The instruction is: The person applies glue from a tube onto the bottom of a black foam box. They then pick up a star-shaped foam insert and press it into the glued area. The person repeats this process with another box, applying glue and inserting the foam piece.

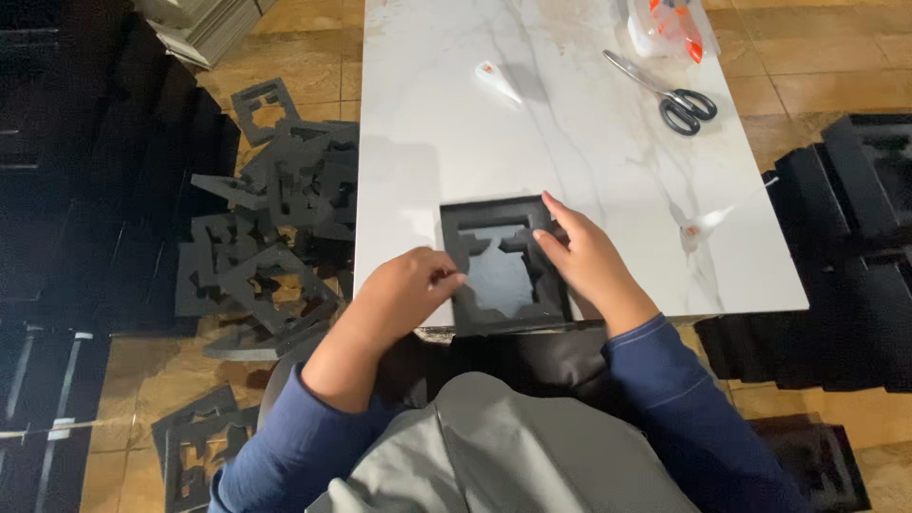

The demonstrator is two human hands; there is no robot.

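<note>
A dark grey foam frame [503,266] with a shaped cut-out lies at the near edge of the white marble table [570,123]. My left hand [404,290] pinches the frame's left edge between thumb and fingers. My right hand [584,256] rests on the frame's right side, fingertips pressing into the inner cut-out. Both arms wear blue sleeves.
Scissors [676,95] lie at the table's far right, beside a plastic bag with orange items [670,24]. Small glue tubes [497,81] [708,223] sit on the table. A pile of foam cut-outs [275,228] covers the floor at left; black foam stacks [836,247] stand at right.
</note>
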